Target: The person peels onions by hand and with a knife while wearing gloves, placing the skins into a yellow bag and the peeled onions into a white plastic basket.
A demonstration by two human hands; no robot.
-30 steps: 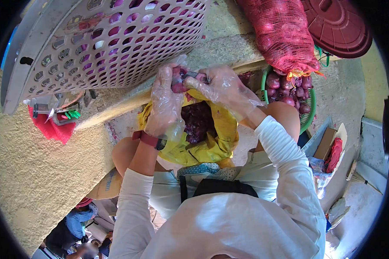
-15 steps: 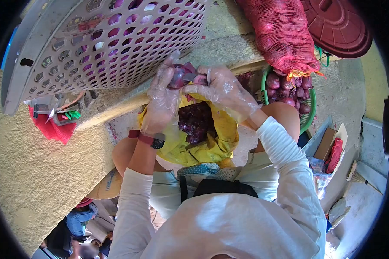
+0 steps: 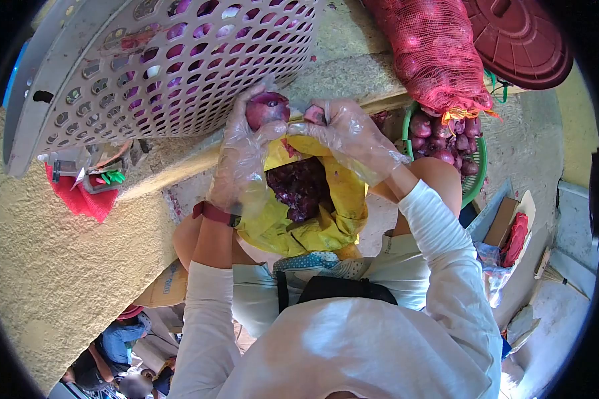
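Note:
My left hand, in a clear plastic glove, is closed around a red onion. My right hand, gloved the same way, is closed on what looks like a small knife; only a reddish-brown part shows and its blade cannot be made out. A short gap separates the onion from the knife. Below both hands, a yellow bag stands open between my knees, with dark purple onion skins inside.
A grey perforated basket full of onions stands on the ledge at left. A red mesh sack of onions lies beside a maroon lid. A green basket holds more onions. Another person is at lower left.
My left hand has turned and moved slightly left and up with the onion. The knife, in contact with the onion before, is now apart from it, a little to the right.

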